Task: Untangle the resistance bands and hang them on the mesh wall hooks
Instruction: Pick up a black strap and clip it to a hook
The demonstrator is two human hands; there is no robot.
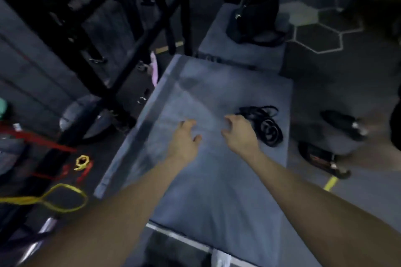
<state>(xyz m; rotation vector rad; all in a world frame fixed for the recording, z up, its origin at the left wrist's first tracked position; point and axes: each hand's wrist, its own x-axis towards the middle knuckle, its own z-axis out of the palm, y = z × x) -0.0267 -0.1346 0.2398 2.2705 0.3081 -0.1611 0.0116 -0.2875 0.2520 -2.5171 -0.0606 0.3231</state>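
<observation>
We see a tangled bundle of black bands (263,124) lying on the right side of a grey padded box (195,97). Our right hand (239,133) hovers just beside the bundle with fingers loosely curled, holding nothing; whether it touches the bands we cannot tell. Our left hand (184,138) reaches over the middle of the box, fingers relaxed and empty. To the left, a yellow band (63,197) and a red band (41,140) hang by a black rack (112,34). A black bag (256,17) sits on a second grey box (236,52) behind.
</observation>
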